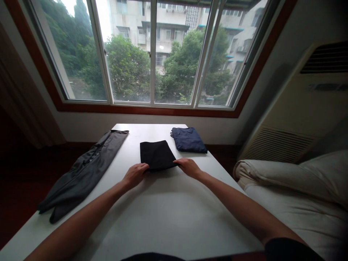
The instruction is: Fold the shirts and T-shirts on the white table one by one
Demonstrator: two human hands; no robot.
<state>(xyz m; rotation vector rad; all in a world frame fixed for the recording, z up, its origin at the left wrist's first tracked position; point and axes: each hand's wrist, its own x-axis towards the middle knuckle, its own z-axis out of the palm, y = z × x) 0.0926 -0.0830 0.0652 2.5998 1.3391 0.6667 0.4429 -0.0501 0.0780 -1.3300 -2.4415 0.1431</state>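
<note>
A black folded piece of clothing [157, 154] lies in a compact, roughly square shape on the white table [163, 221]; its exact kind cannot be made out. My left hand [136, 175] pinches its near left corner, fingers closed on the cloth. At the near right corner, my right hand [189, 167] grips the fabric between thumb and fingers. The near edge seems slightly raised off the tabletop between both hands. Dark grey trousers [88, 163] lie lengthwise along the table's left edge. Beyond my right hand sits a folded navy garment [189, 139].
A cream sofa [293, 181] stands close to the table's right side. Behind it is a large air conditioner [304, 101]. The window [152, 54] with its brown frame spans the wall past the table's far end. A curtain [24, 90] hangs at the left.
</note>
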